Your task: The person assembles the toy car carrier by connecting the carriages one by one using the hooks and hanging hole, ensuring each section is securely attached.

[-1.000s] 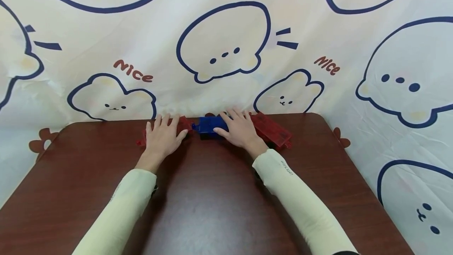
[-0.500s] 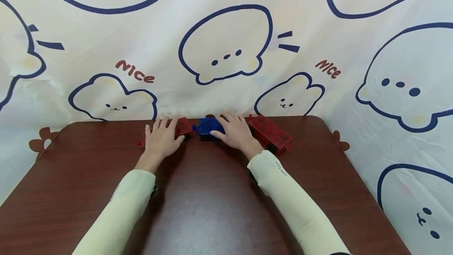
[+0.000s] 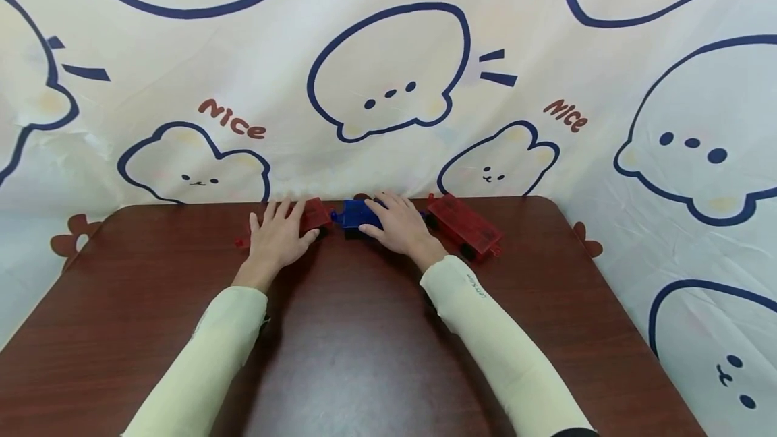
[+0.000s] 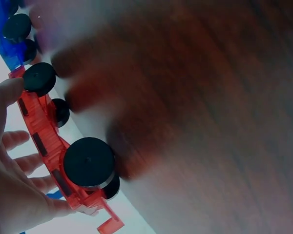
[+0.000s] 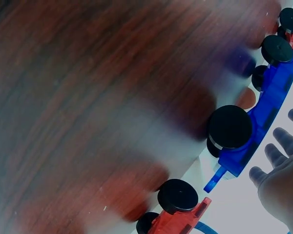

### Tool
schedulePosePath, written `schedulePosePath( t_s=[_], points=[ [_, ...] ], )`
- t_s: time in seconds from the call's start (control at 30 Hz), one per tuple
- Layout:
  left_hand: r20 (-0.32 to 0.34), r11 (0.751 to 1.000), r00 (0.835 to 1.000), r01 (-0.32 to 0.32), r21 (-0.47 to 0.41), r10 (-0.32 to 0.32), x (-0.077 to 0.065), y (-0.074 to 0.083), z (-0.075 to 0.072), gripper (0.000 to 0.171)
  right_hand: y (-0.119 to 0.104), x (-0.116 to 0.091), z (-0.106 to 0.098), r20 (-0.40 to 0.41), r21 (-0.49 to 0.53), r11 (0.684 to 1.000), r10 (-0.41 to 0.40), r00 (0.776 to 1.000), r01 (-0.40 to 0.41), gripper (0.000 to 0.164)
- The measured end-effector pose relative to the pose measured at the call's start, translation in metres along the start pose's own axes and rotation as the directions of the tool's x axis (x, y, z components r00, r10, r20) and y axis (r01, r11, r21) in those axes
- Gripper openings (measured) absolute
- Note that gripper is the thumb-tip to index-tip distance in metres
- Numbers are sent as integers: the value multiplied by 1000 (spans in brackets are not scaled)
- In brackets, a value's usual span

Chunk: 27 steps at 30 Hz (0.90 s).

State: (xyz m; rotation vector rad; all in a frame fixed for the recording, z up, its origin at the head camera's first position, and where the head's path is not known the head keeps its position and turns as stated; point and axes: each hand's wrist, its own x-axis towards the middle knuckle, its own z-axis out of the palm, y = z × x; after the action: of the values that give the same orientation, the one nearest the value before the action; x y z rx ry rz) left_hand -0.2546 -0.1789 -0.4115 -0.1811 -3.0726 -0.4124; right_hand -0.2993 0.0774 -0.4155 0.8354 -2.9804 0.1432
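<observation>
Left hand [image 3: 276,238]: spread, unclasped, over the left red wagon [image 3: 314,214].
Right hand [image 3: 398,224]: spread likewise over the blue wagon [image 3: 355,213] (contact, I can't confirm).
Right red wagon [image 3: 466,222]: on the desk [image 3: 346,342], beside that hand.

Left car [image 3: 315,213] standing under the left hand [image 3: 276,238], middle car [image 3: 354,213] sitting just right of it under the right hand [image 3: 400,224], right car [image 3: 466,222] slanting beyond that hand, all lining the far side of the table [image 3: 340,336], cloth [image 3: 388,167] hanging behind.
</observation>
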Motion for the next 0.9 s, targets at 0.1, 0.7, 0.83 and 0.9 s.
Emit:
schedulePosePath(
  t_s=[0.1,0.7,0.83,0.9],
  points=[
    [35,1000,999,-5,4,5,1,-1,0,82,1,0,-2,1,8,1000,-14,1000,14,68],
    [106,997,994,-40,63,33,-3,-1,6,67,-3,4,3,63,18,1000,-13,998,12,68],
    [123,995,991,-63,74,54,-4,-3,7,66,-2,4,5,66,4,1000,-12,998,12,67],
    [127,995,990,-69,75,59,-5,-3,7,66,-2,4,5,73,4,1000,-13,997,12,66]
  ],
)
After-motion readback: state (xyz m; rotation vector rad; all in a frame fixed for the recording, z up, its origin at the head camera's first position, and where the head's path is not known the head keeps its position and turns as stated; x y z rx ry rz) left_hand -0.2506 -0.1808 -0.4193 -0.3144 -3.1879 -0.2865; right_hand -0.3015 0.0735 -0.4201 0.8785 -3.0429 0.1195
